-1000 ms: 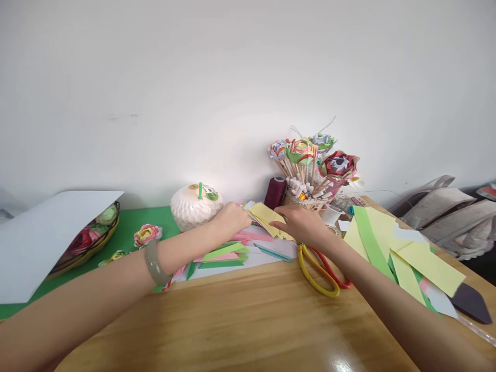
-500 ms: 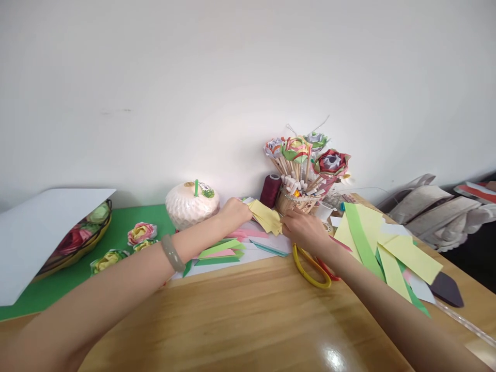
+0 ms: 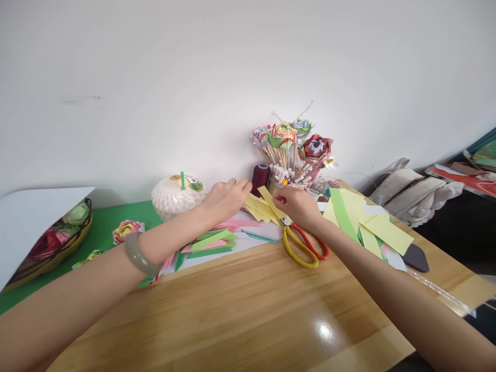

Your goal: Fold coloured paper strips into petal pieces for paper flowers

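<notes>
Several yellow paper strips (image 3: 259, 207) lie fanned out between my hands, over white paper. My left hand (image 3: 228, 197) is above their left end, its fingers bent; whether it grips anything is hidden. One yellow strip (image 3: 272, 203) stands at an angle beside my right hand (image 3: 296, 204), whose fingers are curled close to it; their grip cannot be made out. Just below my right hand, scissors (image 3: 300, 245) with one yellow and one red handle rest on the wooden table (image 3: 217, 315). Green and pink strips (image 3: 213, 243) lie below my left hand.
A foam-wrapped round object (image 3: 176, 197) with a green straw stands at the left. Behind my hands are a maroon thread spool (image 3: 261, 178) and paper flowers (image 3: 282, 136) on sticks. Yellow and green sheets (image 3: 383, 232) lie right; a basket (image 3: 73, 240) of flowers is far left.
The view has shifted to the right. My left hand has come off the end of the yellow strips it was touching. One strip now stands apart near my right hand, and more of the scissors shows.
</notes>
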Tool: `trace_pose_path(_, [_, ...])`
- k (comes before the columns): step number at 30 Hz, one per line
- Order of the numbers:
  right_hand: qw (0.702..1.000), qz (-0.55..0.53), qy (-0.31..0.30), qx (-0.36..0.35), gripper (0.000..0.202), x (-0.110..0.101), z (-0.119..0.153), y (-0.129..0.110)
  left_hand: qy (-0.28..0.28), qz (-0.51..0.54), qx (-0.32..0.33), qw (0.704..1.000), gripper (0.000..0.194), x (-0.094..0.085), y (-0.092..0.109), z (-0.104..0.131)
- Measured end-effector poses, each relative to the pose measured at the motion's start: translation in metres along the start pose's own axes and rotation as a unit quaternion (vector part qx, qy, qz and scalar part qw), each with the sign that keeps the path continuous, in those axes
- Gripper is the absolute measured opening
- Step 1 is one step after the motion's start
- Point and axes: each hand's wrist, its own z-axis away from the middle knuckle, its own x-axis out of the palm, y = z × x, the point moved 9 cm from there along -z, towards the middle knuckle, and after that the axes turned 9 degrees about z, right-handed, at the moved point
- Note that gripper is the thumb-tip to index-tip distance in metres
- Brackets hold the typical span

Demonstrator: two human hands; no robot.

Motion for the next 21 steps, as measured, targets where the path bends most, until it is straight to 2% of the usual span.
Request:
trace_pose_path(2, [0.999, -0.031, 0.027, -0.003, 0.027, -0.010, 0.000, -0.002, 0.031, 0.009, 0.018, 0.999, 0.045, -0.011, 0.007, -0.002])
trace_pose_path(4, [0.996, -0.063, 0.056, -0.011, 0.024, -0.021, -0.001, -0.008, 0.038, 0.023, 0.044, 0.998, 0.050, -0.015, 0.014, -0.006])
trace_pose_path(6, [0.992, -0.097, 0.082, -0.024, 0.017, -0.030, -0.003, -0.016, 0.024, 0.037, 0.062, 0.997, 0.038, -0.012, 0.016, -0.010])
trace_pose_path(9, [0.981, -0.149, 0.114, -0.041, 0.012, -0.039, -0.006, -0.021, 0.002, 0.052, 0.055, 0.997, 0.012, -0.003, 0.007, -0.015])
trace_pose_path(11, [0.975, -0.174, 0.133, -0.039, 0.018, -0.040, -0.006, -0.017, 0.005, 0.056, 0.030, 0.998, 0.011, -0.002, -0.005, -0.014])
trace_pose_path(14, [0.968, -0.188, 0.163, -0.025, 0.024, -0.037, -0.001, -0.007, 0.034, 0.057, -0.011, 0.998, 0.013, -0.010, -0.020, -0.005])
trace_pose_path(17, [0.967, -0.188, 0.169, -0.033, 0.024, -0.029, 0.009, -0.004, 0.075, 0.061, -0.038, 0.995, 0.017, -0.027, -0.027, 0.011])
trace_pose_path(21, [0.961, -0.179, 0.211, -0.015, 0.043, -0.035, 0.029, -0.011, 0.128, 0.078, -0.045, 0.988, 0.017, -0.043, -0.030, 0.028])
